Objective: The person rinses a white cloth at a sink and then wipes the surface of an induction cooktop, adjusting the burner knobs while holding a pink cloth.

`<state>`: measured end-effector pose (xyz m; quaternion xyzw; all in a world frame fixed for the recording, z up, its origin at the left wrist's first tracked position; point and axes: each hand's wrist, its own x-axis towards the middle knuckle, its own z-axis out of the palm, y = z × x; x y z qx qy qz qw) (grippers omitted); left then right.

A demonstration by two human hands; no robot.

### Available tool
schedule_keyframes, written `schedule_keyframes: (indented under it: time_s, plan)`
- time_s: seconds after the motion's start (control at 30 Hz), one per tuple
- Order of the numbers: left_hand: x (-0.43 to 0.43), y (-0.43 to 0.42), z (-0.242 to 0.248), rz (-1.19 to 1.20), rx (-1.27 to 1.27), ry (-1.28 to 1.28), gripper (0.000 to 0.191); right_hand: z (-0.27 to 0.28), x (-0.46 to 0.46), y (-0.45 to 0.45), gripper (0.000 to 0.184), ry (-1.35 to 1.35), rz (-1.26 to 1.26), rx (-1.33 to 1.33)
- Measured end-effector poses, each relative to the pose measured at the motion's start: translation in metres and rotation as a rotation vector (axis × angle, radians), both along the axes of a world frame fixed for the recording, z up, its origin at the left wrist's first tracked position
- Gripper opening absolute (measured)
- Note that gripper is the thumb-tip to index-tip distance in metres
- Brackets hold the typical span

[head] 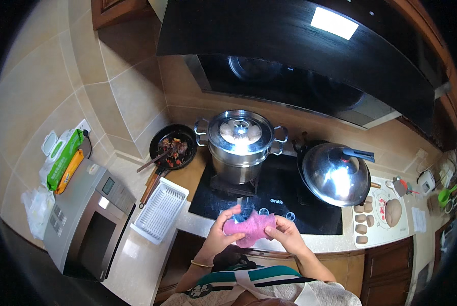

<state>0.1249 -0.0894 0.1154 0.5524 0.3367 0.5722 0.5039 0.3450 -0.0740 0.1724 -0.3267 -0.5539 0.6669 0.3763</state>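
Note:
A thin pink cloth (251, 229) is stretched between my two hands, in front of the cooktop's near edge. My left hand (223, 231) grips its left side with the thumb on top and the fingers raised behind. On the right side, my right hand (287, 234) pinches the cloth between thumb and fingers. Just beyond my hands lies the black glass cooktop (282, 206), with round control marks near its front. A lidded steel steamer pot (240, 153) stands on its left part; pale round items show through the glass lid. A wok (335, 176) under a domed steel lid sits on the right.
Left of the cooktop are a frying pan (173, 147) with food scraps and chopsticks, a white draining basket (161, 210) and a microwave (94, 222) topped with wipes packs. At right, a white board (400, 233) bears dough pieces. A range hood (251, 34) overhangs the stove.

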Motion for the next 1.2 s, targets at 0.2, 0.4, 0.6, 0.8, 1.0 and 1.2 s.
schedule_keyframes:
  time_s: [0.2,0.4,0.6,0.8,1.0,1.2]
  plan:
    - [-0.030,0.030,-0.005,-0.102,-0.145,0.072,0.088,-0.008,-0.023,0.024,0.019,-0.127,-0.069,0.156]
    - [-0.068,0.072,-0.009,-0.304,-0.167,0.416,0.089,-0.003,-0.059,0.024,0.018,-0.153,-0.236,0.194]
    - [-0.089,0.090,0.025,-0.235,0.120,0.519,0.084,-0.016,-0.085,0.020,0.023,-0.135,-0.361,0.241]
    - [-0.115,0.101,0.053,-0.166,0.352,0.786,0.056,0.007,-0.122,0.012,0.022,-0.200,-0.389,0.357]
    - [-0.152,0.104,0.052,-0.292,0.167,0.489,0.023,0.002,-0.138,0.021,0.023,-0.024,-0.406,0.201]
    - [-0.174,0.116,0.100,-0.483,-0.126,0.316,0.015,-0.011,-0.144,0.042,0.040,-0.053,-0.431,0.264]
